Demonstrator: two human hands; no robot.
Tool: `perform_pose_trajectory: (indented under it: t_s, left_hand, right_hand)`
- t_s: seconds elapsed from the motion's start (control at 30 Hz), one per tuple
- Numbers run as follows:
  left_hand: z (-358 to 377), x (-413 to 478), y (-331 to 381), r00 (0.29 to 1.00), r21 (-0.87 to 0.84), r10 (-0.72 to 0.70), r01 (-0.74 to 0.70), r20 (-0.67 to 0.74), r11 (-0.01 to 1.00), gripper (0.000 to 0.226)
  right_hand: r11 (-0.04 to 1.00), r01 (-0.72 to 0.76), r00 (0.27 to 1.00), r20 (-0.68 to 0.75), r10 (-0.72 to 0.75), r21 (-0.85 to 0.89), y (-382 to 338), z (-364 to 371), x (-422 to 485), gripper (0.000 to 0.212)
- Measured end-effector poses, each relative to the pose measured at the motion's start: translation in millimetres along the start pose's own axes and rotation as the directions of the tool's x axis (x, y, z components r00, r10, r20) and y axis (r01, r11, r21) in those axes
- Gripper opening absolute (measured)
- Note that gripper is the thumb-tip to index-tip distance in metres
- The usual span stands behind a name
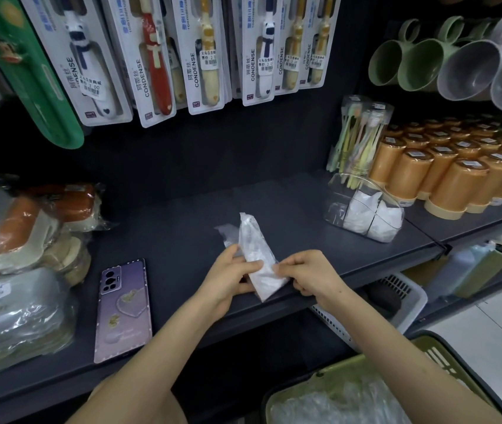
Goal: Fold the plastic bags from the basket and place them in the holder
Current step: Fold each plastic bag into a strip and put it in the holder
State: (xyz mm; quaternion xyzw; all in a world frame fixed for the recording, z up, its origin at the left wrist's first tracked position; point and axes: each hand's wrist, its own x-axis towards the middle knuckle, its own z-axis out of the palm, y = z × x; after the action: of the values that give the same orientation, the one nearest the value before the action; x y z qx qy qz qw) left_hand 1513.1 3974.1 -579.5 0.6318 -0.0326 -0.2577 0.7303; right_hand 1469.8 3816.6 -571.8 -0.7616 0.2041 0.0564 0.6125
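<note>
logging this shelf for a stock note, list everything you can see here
plastic bag: one, whitish, shelf front, half folded
holder: one, clear, right on shelf
folded bags: several, white, inside holder
basket: one, green, bottom right
loose bags: pile, clear, in basket
phone: one, purple, left of hands
shelf: one, dark grey, centre
toothbrush packs: several, white cards, hanging above
toothbrush bundles: two, pastel, behind holder
mugs: several, green and grey, top right
orange cups: many, right shelf
white crate: one, below shelf
wrapped goods: stack, mixed, left
left hand: one, pinches plastic bag
right hand: one, pinches plastic bag
</note>
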Motion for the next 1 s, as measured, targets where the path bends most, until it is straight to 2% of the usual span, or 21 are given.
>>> perform_pose_trajectory:
  t_s: [0.13,0.23,0.3,0.37,0.4,0.43,0.5,0.53,0.57,0.6,0.63,0.7,0.8,0.87,0.9,0.93,0.97,1.0]
  left_hand:
    - [-9.4,10.1,5.8,0.997,0.011,-0.016,0.017,-0.07,1.0,0.031]
    - [-13.9,25.9,10.7,0.983,0.048,-0.017,0.027,-0.184,0.999,0.034]
    - [-16.4,39.1,13.7,0.962,0.122,0.016,0.018,-0.271,0.992,0.045]
    - [-18.5,49.6,14.4,0.941,0.314,0.125,-0.021,-0.314,0.949,0.055]
    - [-19.0,51.9,14.2,0.926,0.472,0.225,-0.059,-0.303,0.879,0.055]
    - [-20.0,52.9,13.3,0.898,0.649,0.35,-0.101,-0.266,0.754,0.051]
    - [-23.4,51.4,8.8,0.796,0.901,0.604,-0.225,-0.049,0.37,0.038]
    - [-24.8,50.5,6.0,0.755,0.934,0.647,-0.301,0.108,0.195,0.038]
    - [-25.2,49.6,2.8,0.733,0.922,0.632,-0.379,0.251,0.073,0.044]
    - [-24.9,48.6,-0.9,0.736,0.893,0.57,-0.45,0.365,0.007,0.051]
    - [-22.4,45.9,-4.7,0.752,0.866,0.483,-0.5,0.449,-0.026,0.057]
    - [-15.8,39.5,-14.0,0.798,0.844,0.302,-0.534,0.521,-0.046,0.069]
    - [-4.4,33.0,-25.5,0.866,0.885,0.194,-0.464,0.462,-0.034,0.074]
    - [4.6,30.5,-28.2,0.909,0.927,0.184,-0.372,0.373,-0.04,0.057]
    - [10.7,28.8,-29.1,0.929,0.946,0.182,-0.323,0.323,-0.034,0.052]
    - [17.2,27.0,-30.1,0.945,0.962,0.181,-0.273,0.273,-0.028,0.051]
    - [23.7,25.6,-31.9,0.958,0.974,0.176,-0.224,0.226,-0.032,0.052]
    - [30.2,24.8,-34.2,0.967,0.982,0.172,-0.182,0.187,-0.045,0.055]
  right_hand:
    - [0.991,0.011,1.0,-0.015,-0.013,-0.13,0.8,-0.5,3.9,0.012]
    - [0.969,0.038,0.998,-0.038,-0.049,-0.243,2.6,-1.1,6.1,0.011]
    - [0.954,0.044,0.998,-0.039,-0.058,-0.297,3.6,-1.1,7.9,0.015]
    - [0.942,0.047,0.998,-0.025,-0.058,-0.332,3.5,-1.1,9.4,0.011]
    - [0.939,0.043,0.998,-0.022,-0.053,-0.341,3.2,-1.9,10.4,0.01]
    - [0.937,0.036,0.999,-0.02,-0.045,-0.347,2.5,-3.1,11.2,0.012]
    - [0.932,0.028,0.999,-0.005,-0.032,-0.362,0.9,-7.4,13.0,0.017]
    - [0.925,0.03,1.0,0.006,-0.03,-0.378,-0.1,-10.3,13.7,0.018]
    - [0.916,0.034,0.999,0.021,-0.028,-0.399,-1.5,-13.6,14.5,0.017]
    - [0.908,0.039,0.999,0.036,-0.026,-0.418,-3.1,-17.0,15.1,0.014]
    - [0.898,0.045,0.998,0.055,-0.023,-0.438,-4.9,-20.7,15.2,0.011]
    - [0.876,0.057,0.996,0.092,-0.015,-0.479,-8.3,-27.7,14.8,0.008]
    - [0.853,0.084,0.994,0.109,-0.032,-0.516,-12.1,-37.9,15.2,0.016]
    - [0.828,0.12,0.993,0.061,-0.103,-0.548,-10.9,-41.3,15.5,0.016]
    - [0.798,0.127,0.986,-0.01,-0.165,-0.589,-8.2,-40.3,15.4,0.013]
    - [0.754,0.112,0.961,-0.121,-0.247,-0.647,-4.7,-36.4,13.6,0.013]
    - [0.692,0.101,0.896,-0.237,-0.376,-0.715,-0.6,-29.8,11.1,0.016]
    - [0.619,0.116,0.79,-0.306,-0.532,-0.777,4.3,-21.9,8.7,0.018]
